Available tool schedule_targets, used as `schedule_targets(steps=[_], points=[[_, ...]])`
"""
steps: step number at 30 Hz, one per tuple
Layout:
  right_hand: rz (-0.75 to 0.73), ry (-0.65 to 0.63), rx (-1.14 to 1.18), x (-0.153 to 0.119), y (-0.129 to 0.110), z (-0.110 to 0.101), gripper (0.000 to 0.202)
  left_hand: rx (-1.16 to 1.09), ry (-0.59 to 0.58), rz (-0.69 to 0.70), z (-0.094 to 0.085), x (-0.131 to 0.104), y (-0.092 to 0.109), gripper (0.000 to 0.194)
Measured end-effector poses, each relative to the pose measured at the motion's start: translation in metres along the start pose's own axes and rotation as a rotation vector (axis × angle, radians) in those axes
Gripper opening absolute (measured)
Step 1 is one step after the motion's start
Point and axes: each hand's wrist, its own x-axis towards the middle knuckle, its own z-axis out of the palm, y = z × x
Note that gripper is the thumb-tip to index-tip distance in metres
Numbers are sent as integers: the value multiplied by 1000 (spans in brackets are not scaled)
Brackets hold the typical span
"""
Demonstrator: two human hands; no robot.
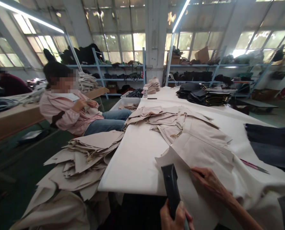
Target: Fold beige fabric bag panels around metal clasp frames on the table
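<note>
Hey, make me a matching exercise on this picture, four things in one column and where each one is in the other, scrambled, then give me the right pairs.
Column one:
1. Black handheld tool
2. Pink pointed tool
3. White bottle
4. Right hand

Column two:
A. Beside the dark fabric on the right
B. Touching a beige piece
C. Toward the far end of the table, beside a beige stack
D. In the left hand

Right pairs: 1-D, 2-A, 3-C, 4-B
</note>
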Motion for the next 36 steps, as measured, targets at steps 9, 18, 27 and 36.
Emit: schedule_targets(steps=[9,18,27,36], points=[[-4,-11,77,-13,7,1,37,2,-115,29,-7,18,24,52],[6,16,56,-15,14,3,37,-48,44,150,-28,36,52,41],[38,39,63,-16,13,5,35,-198,11,104,-39,29,40,47],[49,94,24,-15,16,9,33,-124,-37,78,-37,33,42,42]])
